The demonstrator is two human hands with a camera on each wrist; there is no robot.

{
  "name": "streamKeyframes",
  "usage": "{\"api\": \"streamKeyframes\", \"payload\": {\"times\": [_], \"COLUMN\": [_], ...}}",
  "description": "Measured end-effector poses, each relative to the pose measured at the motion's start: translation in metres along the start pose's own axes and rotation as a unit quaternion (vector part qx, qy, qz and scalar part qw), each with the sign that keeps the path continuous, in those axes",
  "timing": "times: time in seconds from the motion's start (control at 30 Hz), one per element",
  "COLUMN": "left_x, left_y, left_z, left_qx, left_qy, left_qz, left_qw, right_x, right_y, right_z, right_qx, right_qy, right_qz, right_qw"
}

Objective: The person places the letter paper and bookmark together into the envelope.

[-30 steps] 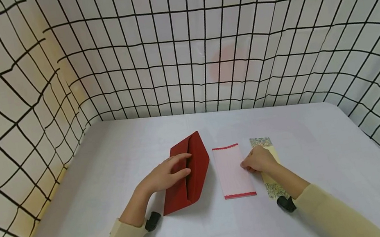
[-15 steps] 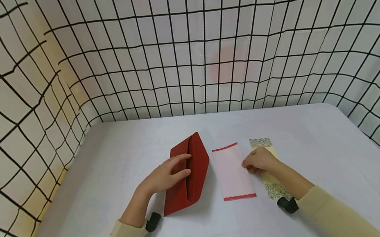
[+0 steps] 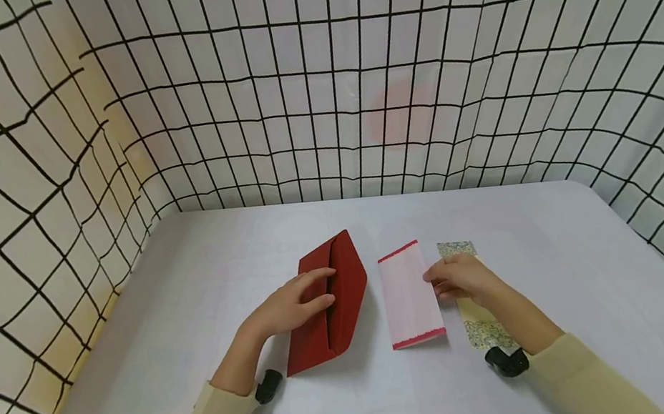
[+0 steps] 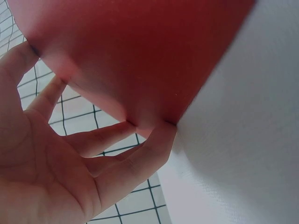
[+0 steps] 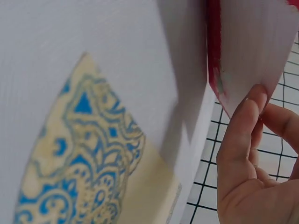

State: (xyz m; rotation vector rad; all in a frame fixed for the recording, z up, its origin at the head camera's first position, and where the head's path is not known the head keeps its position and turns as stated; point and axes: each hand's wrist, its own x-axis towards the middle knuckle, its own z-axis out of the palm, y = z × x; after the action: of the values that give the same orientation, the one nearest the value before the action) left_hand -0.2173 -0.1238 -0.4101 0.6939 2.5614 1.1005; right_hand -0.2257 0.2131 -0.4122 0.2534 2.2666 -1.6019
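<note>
A red envelope (image 3: 350,287) stands tilted on the table with its flap folded open toward the right. My left hand (image 3: 292,306) grips its edge, fingers reaching over to the slot; in the left wrist view several fingertips vanish behind the red paper (image 4: 140,56). To the right, my right hand (image 3: 462,279) pinches the right edge of a pink sheet of paper (image 3: 409,303) with red borders at top and bottom. The right wrist view shows thumb and finger closed on that pink sheet (image 5: 247,46), which is raised off the table along this side.
Partly under my right forearm lies a pale yellow paper strip (image 3: 485,333) with patterned ends; its blue ornament shows in the right wrist view. The white table (image 3: 235,251) is bordered behind and at the sides by black-lined grid walls (image 3: 286,84).
My right hand has lifted the pink sheet's right side, so the sheet now tilts and has shifted slightly. The left hand and the envelope have not visibly moved.
</note>
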Motion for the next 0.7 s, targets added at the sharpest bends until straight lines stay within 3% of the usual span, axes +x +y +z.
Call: {"api": "streamKeyframes", "payload": {"times": [0.33, 0.7], "left_x": [0.000, 0.000], "left_y": [0.001, 0.001], "left_z": [0.001, 0.001], "left_qx": [0.007, 0.008], "left_qy": [-0.001, 0.001], "left_qz": [-0.006, -0.009], "left_qw": [1.0000, 0.9999], "right_x": [-0.009, -0.019], "right_y": [-0.007, -0.016], "right_z": [-0.003, -0.010], "right_qx": [0.053, 0.146], "right_qy": [-0.029, -0.005], "right_qz": [-0.027, -0.032], "right_qw": [0.998, 0.989]}}
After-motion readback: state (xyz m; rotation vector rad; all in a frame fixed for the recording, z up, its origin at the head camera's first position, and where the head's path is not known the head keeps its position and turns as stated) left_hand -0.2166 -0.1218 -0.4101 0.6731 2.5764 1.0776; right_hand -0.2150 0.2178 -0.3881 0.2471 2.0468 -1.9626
